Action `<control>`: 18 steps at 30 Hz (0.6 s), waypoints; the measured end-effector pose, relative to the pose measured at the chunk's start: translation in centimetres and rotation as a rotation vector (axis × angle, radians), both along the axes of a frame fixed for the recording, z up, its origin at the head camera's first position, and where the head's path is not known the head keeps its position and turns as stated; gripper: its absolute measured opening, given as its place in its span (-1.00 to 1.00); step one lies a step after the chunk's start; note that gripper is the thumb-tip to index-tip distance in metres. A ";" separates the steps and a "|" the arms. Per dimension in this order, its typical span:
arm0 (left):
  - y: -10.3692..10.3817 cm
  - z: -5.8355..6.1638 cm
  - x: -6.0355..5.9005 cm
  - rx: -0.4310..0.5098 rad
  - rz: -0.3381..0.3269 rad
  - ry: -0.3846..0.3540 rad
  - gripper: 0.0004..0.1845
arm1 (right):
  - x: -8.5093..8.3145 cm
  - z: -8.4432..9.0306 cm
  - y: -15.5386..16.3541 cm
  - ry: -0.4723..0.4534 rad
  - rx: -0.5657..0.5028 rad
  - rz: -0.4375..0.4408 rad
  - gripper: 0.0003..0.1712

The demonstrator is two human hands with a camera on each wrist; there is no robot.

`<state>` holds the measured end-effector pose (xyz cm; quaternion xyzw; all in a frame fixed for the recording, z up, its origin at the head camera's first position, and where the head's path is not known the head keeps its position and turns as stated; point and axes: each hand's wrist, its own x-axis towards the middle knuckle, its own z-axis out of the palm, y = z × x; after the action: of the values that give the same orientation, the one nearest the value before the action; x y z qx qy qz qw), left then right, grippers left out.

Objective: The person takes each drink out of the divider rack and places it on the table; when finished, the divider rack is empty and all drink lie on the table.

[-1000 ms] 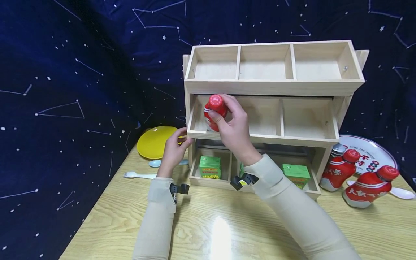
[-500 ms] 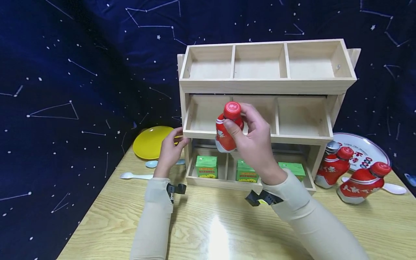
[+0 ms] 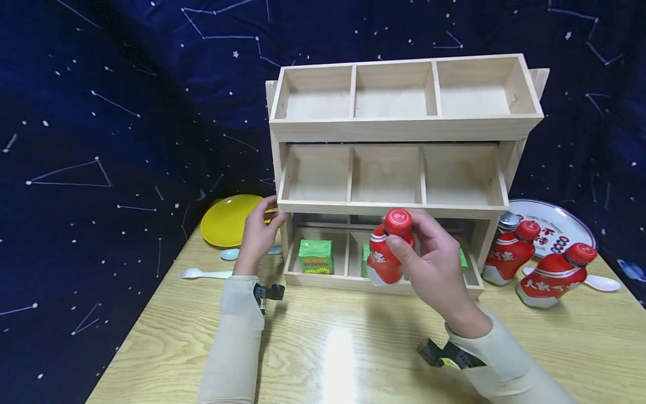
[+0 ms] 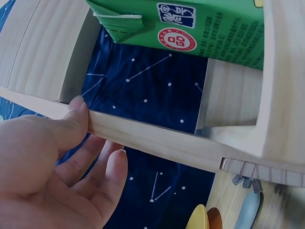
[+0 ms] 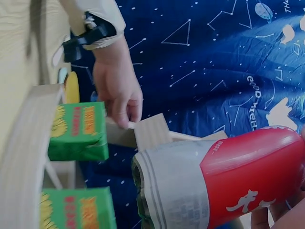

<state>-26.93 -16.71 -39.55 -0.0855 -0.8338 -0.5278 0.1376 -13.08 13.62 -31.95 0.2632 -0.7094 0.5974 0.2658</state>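
Note:
My right hand grips a red bottle with a red cap and pale base, raised in front of the lowest tier of a wooden three-tier shelf. In the right wrist view the bottle lies across the picture, its base toward the shelf. My left hand holds the shelf's left side, just under the middle tier. The left wrist view has the thumb of that hand on the side rail and its fingers on the other side. Green boxes sit in the lowest tier, some partly hidden.
Two more red bottles stand right of the shelf, before a white printed plate and a silver-topped jar. A white spoon lies there. At left are a yellow plate, a white fork and a light-blue spoon.
My right hand has brought the red bottle out of the middle tier's left compartment, down and to the right. The left hand keeps its hold on the shelf's side.

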 end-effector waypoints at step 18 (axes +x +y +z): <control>0.7 -0.3 0.2 0.003 -0.010 -0.020 -0.52 | 6.4 -3.8 9.4 -0.101 -0.131 -0.105 -0.55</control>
<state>-26.72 -16.03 -39.87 -0.0843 -0.8338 -0.5307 0.1265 -6.63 23.02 -35.74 0.1773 -0.6940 0.6404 0.2772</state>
